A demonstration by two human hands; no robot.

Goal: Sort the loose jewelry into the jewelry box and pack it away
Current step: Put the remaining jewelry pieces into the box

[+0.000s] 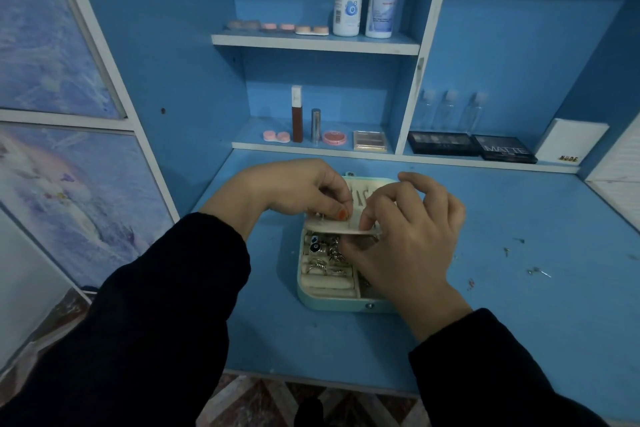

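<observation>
Here, left hand [294, 191] and right hand [408, 239] fingers [341, 215] pinch the white flap [330, 226] edge above the jewelry box [332, 303], mid desk [519, 305].

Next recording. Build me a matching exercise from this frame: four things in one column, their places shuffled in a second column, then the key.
Things
1. white flap
2. white bottles
3. black palettes
4. loose jewelry pieces

Places
A. on the upper shelf
B. on the desk, right of the jewelry box
C. on the bottom ledge, right-hand compartment
D. in the open jewelry box, pinched by the left hand and the right hand

Pairs: 1-D, 2-A, 3-C, 4-B
</observation>
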